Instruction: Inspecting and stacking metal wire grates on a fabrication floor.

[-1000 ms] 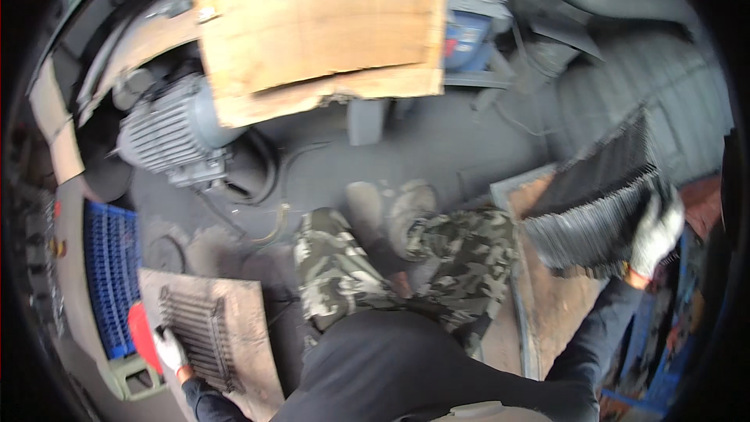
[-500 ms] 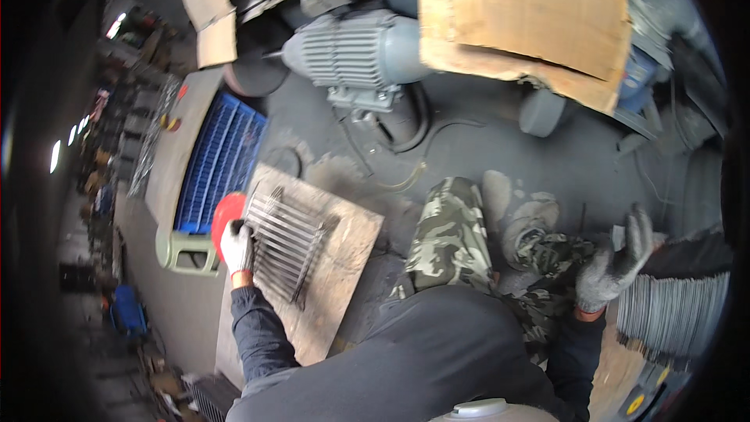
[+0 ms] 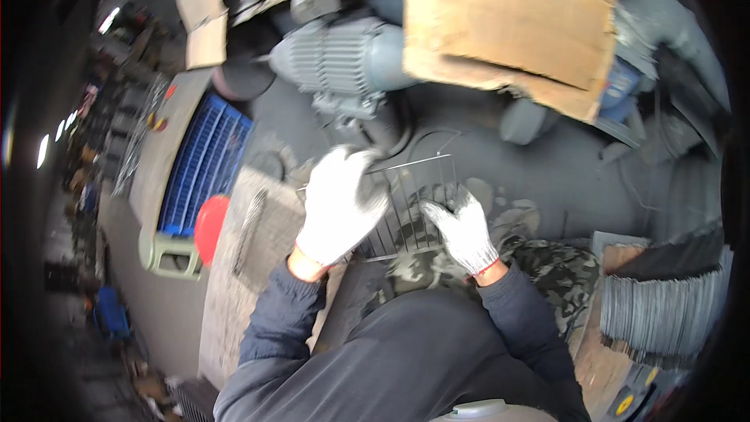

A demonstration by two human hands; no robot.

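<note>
Both my hands wear white knit gloves. My left hand (image 3: pixel 340 205) grips the left side of a thin wire grille (image 3: pixel 414 203) held up in front of me over my camouflage trousers (image 3: pixel 547 266). My right hand (image 3: pixel 462 228) holds the grille's lower right part, fingers closed on its wires. More wire grilles (image 3: pixel 251 223) lie flat on a wooden board (image 3: pixel 234 289) at my left. A thick stack of grilles (image 3: pixel 664 305) stands on edge at my right.
A grey electric motor (image 3: pixel 344 62) sits ahead on the dark floor, with a cardboard sheet (image 3: pixel 516 16) over the machine behind it. A blue crate (image 3: pixel 205 164) and a red round object (image 3: pixel 209 223) lie at the left.
My left hand has lifted a grille off the board and brought it to the middle. My right hand has come in from the right stack and taken hold of it.
</note>
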